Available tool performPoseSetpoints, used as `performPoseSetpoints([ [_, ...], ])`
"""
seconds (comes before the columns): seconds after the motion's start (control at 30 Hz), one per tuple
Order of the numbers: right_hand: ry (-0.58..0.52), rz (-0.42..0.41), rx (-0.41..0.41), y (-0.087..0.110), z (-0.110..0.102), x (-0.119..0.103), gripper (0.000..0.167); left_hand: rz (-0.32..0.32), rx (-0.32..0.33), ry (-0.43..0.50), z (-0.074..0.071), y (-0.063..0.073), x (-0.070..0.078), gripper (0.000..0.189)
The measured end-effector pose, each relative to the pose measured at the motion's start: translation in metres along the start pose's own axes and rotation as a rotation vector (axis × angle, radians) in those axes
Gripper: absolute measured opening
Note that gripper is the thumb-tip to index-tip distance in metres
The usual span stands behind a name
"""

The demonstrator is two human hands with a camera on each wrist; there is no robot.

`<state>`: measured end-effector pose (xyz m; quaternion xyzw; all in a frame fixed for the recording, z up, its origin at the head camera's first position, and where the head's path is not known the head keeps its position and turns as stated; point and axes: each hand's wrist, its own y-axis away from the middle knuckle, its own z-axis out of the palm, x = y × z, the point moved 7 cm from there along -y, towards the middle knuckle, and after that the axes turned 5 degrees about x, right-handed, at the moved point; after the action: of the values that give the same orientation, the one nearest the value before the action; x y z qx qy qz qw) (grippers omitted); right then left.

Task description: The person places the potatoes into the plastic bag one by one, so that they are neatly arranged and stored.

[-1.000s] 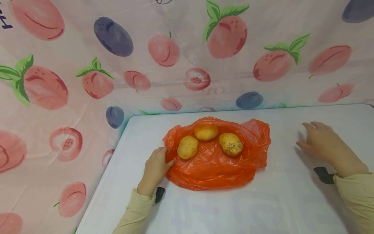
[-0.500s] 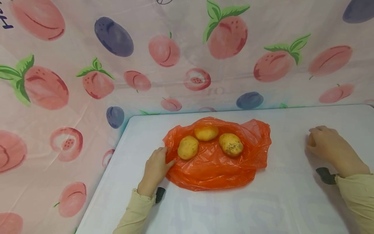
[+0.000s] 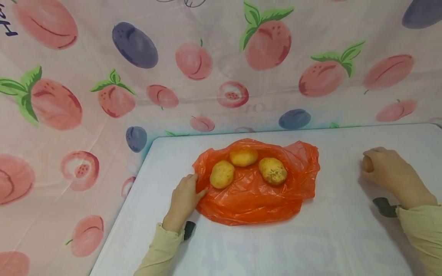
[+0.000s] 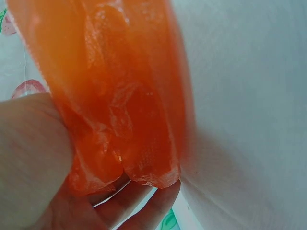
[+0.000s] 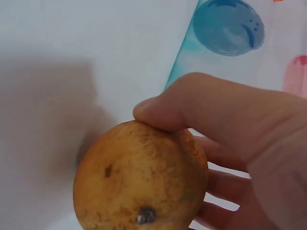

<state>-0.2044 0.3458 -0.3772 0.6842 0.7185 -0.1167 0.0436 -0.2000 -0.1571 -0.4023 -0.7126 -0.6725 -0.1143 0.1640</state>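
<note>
A brown-skinned potato (image 5: 139, 177) sat in the right hand (image 3: 388, 172), at about three o'clock from the orange plastic bag (image 3: 248, 211) and well apart from it. The fingers of that hand were clamped on the potato: the right wrist view showed the thumb pressed on its skin at twelve o'clock and other fingers lying at three o'clock. A dark spot marked the potato near six o'clock. Whether its underside touched the desk (image 3: 338, 237), I could not tell.

The bag lay spread and crumpled on the desk. Inside, measured from the bag's middle, one yellow potato (image 3: 222, 174) rested near ten o'clock, a second potato (image 3: 243, 157) at eleven, its far part tinted orange by the film, and a speckled potato (image 3: 272, 171) at two.

At the bag's nine o'clock edge, the left hand (image 3: 185, 199) held the plastic, its fingers closed on the rim with the thumb lying on the film.

Pale sleeves (image 3: 160, 245) covered both forearms, and a dark object (image 3: 189, 230) showed at each wrist. A fruit-printed cloth (image 3: 207, 92) hung beyond the desk, from nine o'clock round past twelve.
</note>
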Motion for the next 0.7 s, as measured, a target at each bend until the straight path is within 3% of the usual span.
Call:
performPoseSetpoints([
  [0.7, -0.084, -0.151, 0.148, -0.005, -0.024, -0.056, 0.051, 0.005, -0.002, 0.011, 0.0, 0.0, 0.0, 0.059],
])
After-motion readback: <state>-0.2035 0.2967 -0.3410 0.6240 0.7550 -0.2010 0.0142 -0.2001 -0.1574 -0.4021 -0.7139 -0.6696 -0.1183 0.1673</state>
